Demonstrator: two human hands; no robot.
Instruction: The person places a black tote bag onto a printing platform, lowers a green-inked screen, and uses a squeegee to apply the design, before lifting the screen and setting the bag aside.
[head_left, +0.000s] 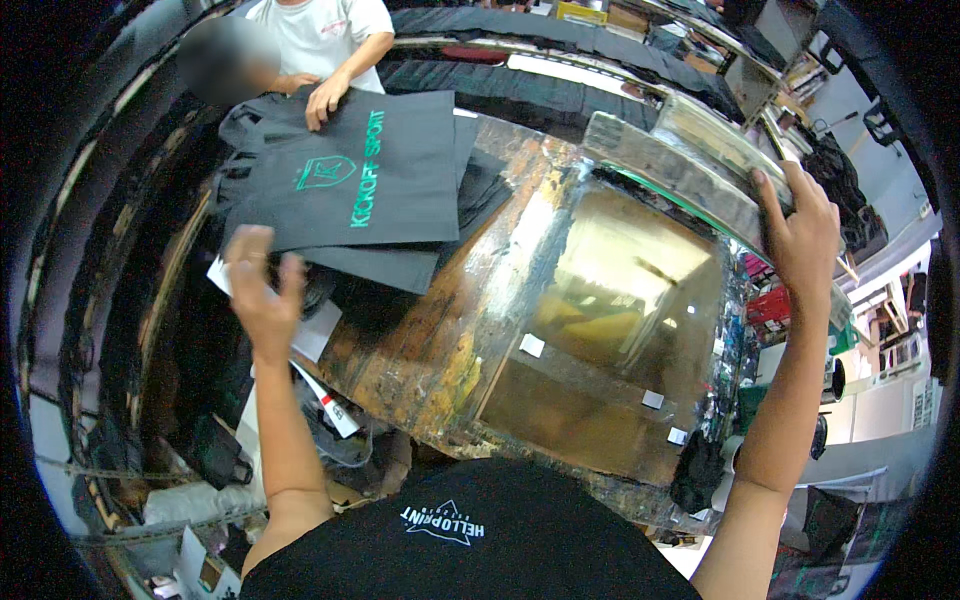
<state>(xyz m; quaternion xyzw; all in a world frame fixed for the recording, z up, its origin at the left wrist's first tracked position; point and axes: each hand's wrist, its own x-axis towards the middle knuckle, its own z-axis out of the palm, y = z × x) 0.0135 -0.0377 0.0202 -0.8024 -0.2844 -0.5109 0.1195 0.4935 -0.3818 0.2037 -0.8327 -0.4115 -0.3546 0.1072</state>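
Observation:
My right hand grips the near right part of a raised screen printing frame, which is tilted up at the far right of the table. Its edges look taped, and a green line runs along its lower side. My left hand is open and smeared by motion, with thumb and fingers apart. It is by the near left corner of a pile of black tote bags, seemingly holding nothing. The top bag carries a green print of a shield and lettering. Across the table a co-worker's hand rests on the bags' far edge.
A shiny brown printing board with small white tabs lies on the paint-stained wooden table. Racks with black cloth curve behind. A clear plastic bag and white papers are below the table's left edge. A black cloth sits at the right.

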